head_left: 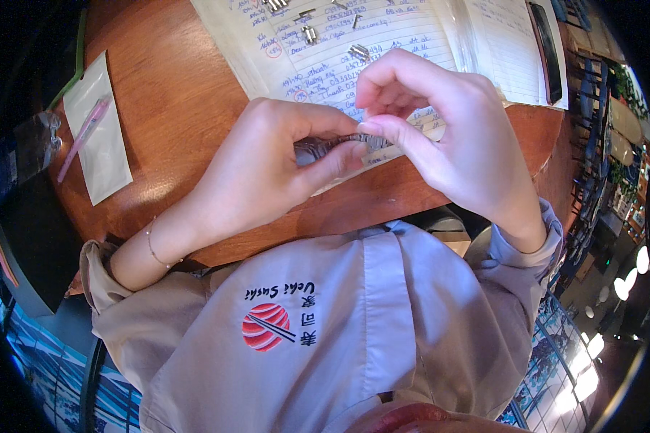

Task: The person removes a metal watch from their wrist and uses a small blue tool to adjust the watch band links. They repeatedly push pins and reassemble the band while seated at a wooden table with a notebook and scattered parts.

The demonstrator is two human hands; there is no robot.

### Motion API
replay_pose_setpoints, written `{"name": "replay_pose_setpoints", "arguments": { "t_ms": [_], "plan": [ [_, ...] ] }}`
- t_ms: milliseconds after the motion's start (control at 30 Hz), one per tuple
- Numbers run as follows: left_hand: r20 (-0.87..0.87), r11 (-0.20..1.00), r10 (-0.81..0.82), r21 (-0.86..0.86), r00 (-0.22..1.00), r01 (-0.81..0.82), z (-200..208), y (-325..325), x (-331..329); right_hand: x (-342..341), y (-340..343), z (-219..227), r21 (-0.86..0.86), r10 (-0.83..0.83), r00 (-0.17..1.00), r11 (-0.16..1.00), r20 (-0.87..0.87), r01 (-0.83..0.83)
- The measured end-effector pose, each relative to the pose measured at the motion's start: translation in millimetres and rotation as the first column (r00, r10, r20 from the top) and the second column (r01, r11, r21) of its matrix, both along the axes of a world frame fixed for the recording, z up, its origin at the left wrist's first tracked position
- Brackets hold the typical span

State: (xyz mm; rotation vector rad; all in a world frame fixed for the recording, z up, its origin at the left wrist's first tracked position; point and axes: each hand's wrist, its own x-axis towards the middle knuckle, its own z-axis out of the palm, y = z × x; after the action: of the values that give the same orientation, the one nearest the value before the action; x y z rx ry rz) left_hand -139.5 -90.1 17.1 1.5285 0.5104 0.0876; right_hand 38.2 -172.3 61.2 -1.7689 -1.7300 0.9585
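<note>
As the left hand (267, 155) pinches a segmented metal strip (315, 149) between thumb and fingers above the near edge of an open notebook (412, 30), the right hand (469, 130) curls close, its thumb at the left fingertips; whether it grips the strip, one cannot tell. Small metal pieces (359, 52) lie on the notebook. At left, a pink pen (84, 139) rests on a white packet (110, 167) atop the wooden table (173, 130).

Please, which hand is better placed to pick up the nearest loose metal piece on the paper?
Probably the right hand: it is beside that metal piece. The left hand is farther off and seems occupied with a small silvery item.
</note>
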Motion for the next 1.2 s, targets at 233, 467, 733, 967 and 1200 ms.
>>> {"name": "replay_pose_setpoints", "arguments": {
  "t_ms": [233,467,733,967,1200],
  "plan": [
    [0.002,0.998,0.022,-0.067,1.000,-0.022,-3.0,-0.9,-1.0,-8.6,-1.8,-2.8,0.020,-0.076,0.996,0.997,-0.056,0.077],
    [-0.023,0.979,0.032,-0.200,0.999,-0.036,-0.7,-1.4,-1.5,-7.8,-0.6,-3.0,-0.038,-0.100,0.983,0.995,-0.151,0.095],
    [0.022,0.961,0.086,-0.266,0.996,-0.077,-4.9,-3.5,-1.6,-7.9,-4.7,-3.0,-0.203,-0.223,0.939,0.964,-0.262,0.172],
    [0.016,0.953,0.081,-0.295,0.997,-0.073,-4.6,-1.1,-1.6,-5.0,-6.3,-3.2,-0.309,-0.291,0.896,0.932,-0.336,0.187],
    [0.031,0.950,0.064,-0.308,0.997,-0.051,-5.6,0.8,-1.4,-5.8,-9.3,-4.8,-0.328,-0.344,0.831,0.921,-0.436,0.210]
  ]
}}
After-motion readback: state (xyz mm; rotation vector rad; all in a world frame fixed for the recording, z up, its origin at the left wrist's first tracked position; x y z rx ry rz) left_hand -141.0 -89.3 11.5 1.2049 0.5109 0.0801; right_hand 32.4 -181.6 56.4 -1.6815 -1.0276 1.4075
